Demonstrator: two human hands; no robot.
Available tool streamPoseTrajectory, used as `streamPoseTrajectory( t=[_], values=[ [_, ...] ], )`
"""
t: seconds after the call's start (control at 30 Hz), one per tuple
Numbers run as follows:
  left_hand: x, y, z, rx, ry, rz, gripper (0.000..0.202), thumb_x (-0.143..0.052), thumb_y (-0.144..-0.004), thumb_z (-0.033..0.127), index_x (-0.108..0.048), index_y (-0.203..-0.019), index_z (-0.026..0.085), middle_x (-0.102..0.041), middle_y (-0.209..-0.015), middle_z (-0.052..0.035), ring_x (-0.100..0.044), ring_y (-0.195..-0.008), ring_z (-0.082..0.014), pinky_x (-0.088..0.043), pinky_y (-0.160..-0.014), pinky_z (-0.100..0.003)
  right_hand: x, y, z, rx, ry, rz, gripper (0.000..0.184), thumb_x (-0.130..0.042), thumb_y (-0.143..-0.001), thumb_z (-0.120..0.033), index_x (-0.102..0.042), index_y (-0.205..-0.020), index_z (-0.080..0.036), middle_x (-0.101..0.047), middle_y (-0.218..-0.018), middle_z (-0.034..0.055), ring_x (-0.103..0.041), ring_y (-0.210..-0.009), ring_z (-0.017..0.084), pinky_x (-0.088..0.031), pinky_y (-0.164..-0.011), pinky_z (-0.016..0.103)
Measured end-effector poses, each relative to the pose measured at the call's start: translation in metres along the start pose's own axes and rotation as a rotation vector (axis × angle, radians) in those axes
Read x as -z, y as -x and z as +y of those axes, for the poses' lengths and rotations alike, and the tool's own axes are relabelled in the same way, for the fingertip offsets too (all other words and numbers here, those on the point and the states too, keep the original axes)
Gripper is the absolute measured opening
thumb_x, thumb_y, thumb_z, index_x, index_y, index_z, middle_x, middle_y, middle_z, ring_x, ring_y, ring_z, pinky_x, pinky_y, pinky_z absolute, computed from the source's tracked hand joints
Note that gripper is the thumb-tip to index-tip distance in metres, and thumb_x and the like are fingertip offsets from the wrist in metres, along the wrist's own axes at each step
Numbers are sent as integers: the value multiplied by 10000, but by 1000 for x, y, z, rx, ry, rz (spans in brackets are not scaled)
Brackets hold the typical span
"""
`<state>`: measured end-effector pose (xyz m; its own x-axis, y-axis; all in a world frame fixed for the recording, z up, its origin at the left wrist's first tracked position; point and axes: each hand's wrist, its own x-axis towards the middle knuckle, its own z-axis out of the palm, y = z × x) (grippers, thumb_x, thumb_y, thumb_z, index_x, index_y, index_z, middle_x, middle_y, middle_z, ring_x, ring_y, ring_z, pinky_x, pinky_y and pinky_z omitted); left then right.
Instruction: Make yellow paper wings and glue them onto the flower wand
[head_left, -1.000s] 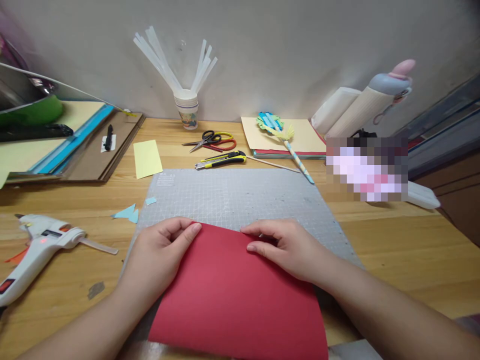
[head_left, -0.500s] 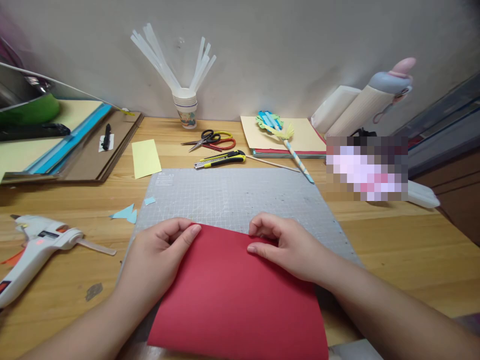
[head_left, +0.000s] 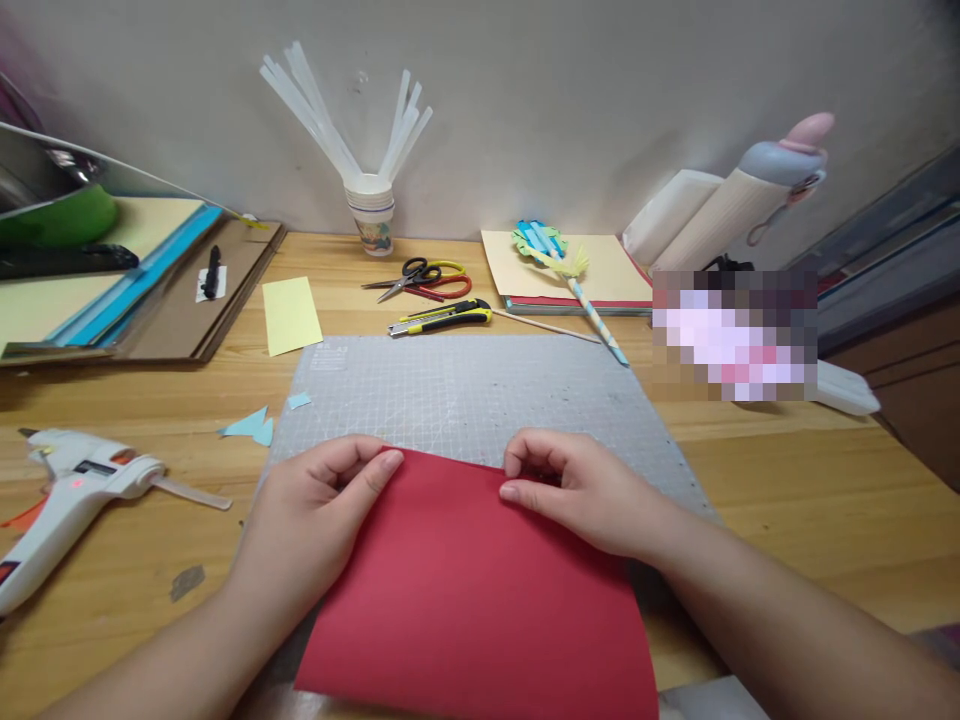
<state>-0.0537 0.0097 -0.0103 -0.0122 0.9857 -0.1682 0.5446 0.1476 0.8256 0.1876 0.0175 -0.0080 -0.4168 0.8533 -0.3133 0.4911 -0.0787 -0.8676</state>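
A sheet of red paper (head_left: 465, 590) lies on a grey cutting mat (head_left: 480, 395) in front of me. My left hand (head_left: 315, 510) pinches the sheet's far left corner, thumb on top and fingers curled. My right hand (head_left: 581, 490) pinches the far edge near the right corner, fingers bent over it. Both hands rest on the mat at the paper's far edge.
A white glue gun (head_left: 71, 490) lies at the left. Beyond the mat are scissors (head_left: 420, 280), a yellow utility knife (head_left: 442, 318), a yellow paper slip (head_left: 291, 314), a cup of glue sticks (head_left: 371, 215) and a paper craft on card (head_left: 559, 262). Card stacks (head_left: 150, 290) sit far left.
My right hand has curled its fingers tighter and shifted slightly right along the red paper's far edge. The left hand has stayed put.
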Motion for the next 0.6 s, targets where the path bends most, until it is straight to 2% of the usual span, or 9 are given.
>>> streamPoseTrajectory(
  t=[0.3,0.6],
  values=[
    [-1,0,0,-16,22,-20,275,-571,-773,482,-668,-723,229,-653,-642,47,-561,-594,-108,-419,-507,-157,0,-1,1,-96,-99,-25,127,-570,-815,-302,-531,-766,-192,-555,-626,-30,-467,-575,88,-352,-507,193],
    [-1,0,1,-35,8,-13,264,-572,-773,469,-669,-708,231,-653,-622,53,-563,-578,-103,-419,-494,-149,0,-3,4,-112,-258,-61,132,-583,-811,-285,-475,-798,-209,-521,-580,-67,-439,-510,69,-351,-477,181]
  ],
)
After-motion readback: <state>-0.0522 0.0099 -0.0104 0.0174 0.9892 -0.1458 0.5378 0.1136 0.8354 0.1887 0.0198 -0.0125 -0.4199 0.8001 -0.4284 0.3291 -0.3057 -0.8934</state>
